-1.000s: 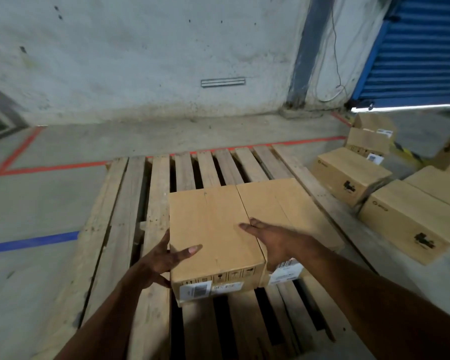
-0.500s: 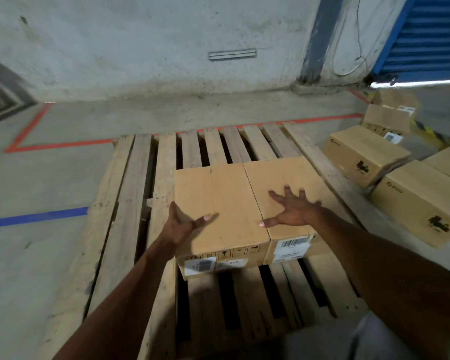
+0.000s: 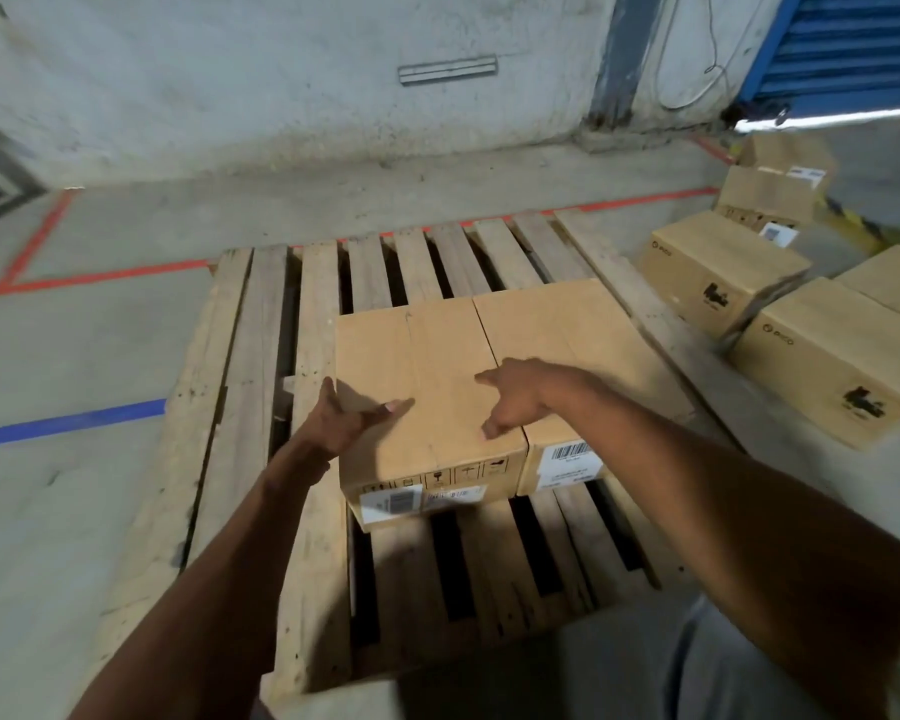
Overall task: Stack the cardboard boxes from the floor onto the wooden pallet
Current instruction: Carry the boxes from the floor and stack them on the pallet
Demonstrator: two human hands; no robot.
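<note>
- A big wooden pallet (image 3: pixel 261 407) made of long pale planks lies flat on the grey concrete floor (image 3: pixel 63 511).
- Two brown cardboard boxes sit on the pallet, side by side and touching.
- The left brown cardboard box (image 3: pixel 437 376) has a white barcode sticker and small black signs on its near side.
- The right brown cardboard box (image 3: pixel 567 324) has a white barcode sticker on its near side too.
- The left hand (image 3: pixel 352 415) is at the left edge of the left box. Its fingers go down the side and its thumb lies flat on the top. It is open and not gripping.
- The right hand (image 3: pixel 513 389) is over the top of the left box, near the line where the two boxes meet. Its fingers are spread and loose, and it holds nothing. I cannot tell if it touches the box.
- More brown cardboard boxes (image 3: pixel 718 272) stand on the floor, to the right of the pallet.
- A red line (image 3: pixel 100 275) is painted on the floor behind the pallet, and a blue line (image 3: pixel 63 423) is to the left of it.
- A blue metal roll-up door (image 3: pixel 853 49) is far behind the pallet, on the right.
</note>
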